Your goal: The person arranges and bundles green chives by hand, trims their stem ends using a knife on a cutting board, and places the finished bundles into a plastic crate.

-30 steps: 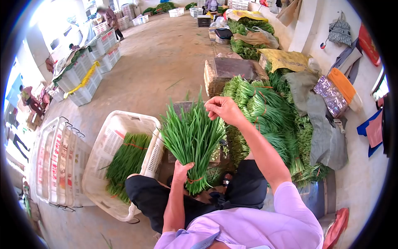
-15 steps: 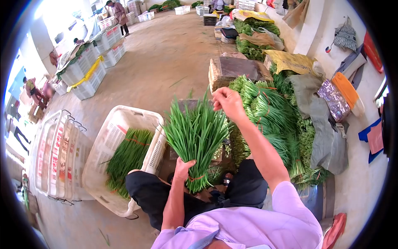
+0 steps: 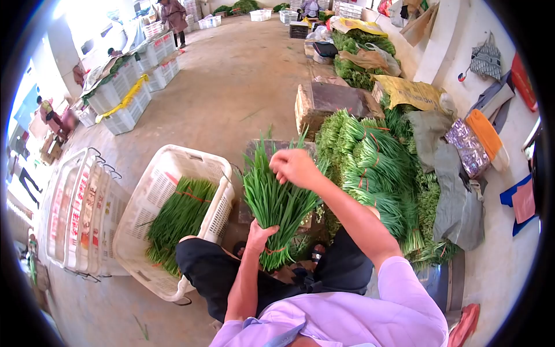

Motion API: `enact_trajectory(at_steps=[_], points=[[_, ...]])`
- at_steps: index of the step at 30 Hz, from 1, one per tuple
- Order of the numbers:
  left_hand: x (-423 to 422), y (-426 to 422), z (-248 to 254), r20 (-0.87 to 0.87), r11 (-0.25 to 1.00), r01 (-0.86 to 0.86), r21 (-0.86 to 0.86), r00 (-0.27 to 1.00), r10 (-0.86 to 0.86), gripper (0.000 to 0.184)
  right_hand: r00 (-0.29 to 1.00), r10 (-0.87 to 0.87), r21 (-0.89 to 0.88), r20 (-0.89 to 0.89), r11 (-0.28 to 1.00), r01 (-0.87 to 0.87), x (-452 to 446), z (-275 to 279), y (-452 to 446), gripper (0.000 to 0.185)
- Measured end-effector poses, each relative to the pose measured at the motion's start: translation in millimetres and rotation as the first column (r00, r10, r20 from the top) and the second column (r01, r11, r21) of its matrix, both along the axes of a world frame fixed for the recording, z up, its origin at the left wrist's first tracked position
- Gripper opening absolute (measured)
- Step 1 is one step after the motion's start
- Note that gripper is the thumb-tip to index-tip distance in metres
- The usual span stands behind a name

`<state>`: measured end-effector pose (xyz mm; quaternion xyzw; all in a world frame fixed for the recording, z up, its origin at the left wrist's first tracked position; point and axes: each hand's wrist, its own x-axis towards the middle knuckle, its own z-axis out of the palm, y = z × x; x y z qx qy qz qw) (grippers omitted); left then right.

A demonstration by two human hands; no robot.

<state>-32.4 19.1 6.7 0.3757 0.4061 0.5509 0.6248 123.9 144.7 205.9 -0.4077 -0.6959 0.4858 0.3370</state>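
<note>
My left hand (image 3: 261,234) is closed around a bunch of green chives (image 3: 274,202) just above the reddish band near its lower end. The long leaves fan out upward above my knees. Over the upper right of the leaves is my right hand (image 3: 296,166), fingers curled together against the bunch. Whatever sits between those fingertips is too small to make out. To the left, a white plastic basket (image 3: 141,191) contains banded chives (image 3: 180,225) lying on their side.
Stacked white baskets (image 3: 87,214) stand at the far left. Bundled green stems (image 3: 376,168) are heaped at the right beside grey sacking (image 3: 457,196). A brown-topped box (image 3: 335,101) sits ahead. Other people, including one standing person (image 3: 173,20), are farther back.
My right hand has come down and left from above the bunch's right side onto its upper leaves. My left hand keeps its hold on the chives, which have shifted slightly right.
</note>
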Motion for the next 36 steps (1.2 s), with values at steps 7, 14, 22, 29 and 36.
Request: enact_trajectory(at_steps=[7, 14, 22, 29, 36], points=[[2.2, 0.9, 0.6, 0.039, 1.000, 0.030, -0.009, 0.999, -0.030, 0.049, 0.996, -0.061, 0.055, 0.072, 0.997, 0.057, 0.3, 2.0, 5.7, 0.017], [-0.4, -4.6, 9.6, 0.041, 1.000, 0.011, 0.008, 0.999, -0.011, 0.047, 0.926, -0.196, -0.142, -0.323, 0.977, 0.157, 12.1, 3.9, 19.5, 0.013], [3.7, -0.3, 3.6, -0.098, 1.000, 0.000, 0.000, 0.995, 0.000, 0.047, 0.997, 0.062, 0.069, 0.043, 0.995, -0.065, -7.8, -6.7, -6.3, 0.019], [0.2, 0.1, 9.0, -0.119, 1.000, 0.012, 0.000, 0.993, -0.012, 0.047, 0.980, 0.148, -0.054, 0.131, 0.988, -0.142, -13.6, -2.0, -7.5, 0.021], [0.1, 1.7, 9.5, -0.109, 1.000, -0.019, 0.006, 0.994, 0.020, 0.047, 0.999, -0.021, 0.027, -0.042, 0.999, 0.022, -9.1, 10.0, -13.9, 0.009]])
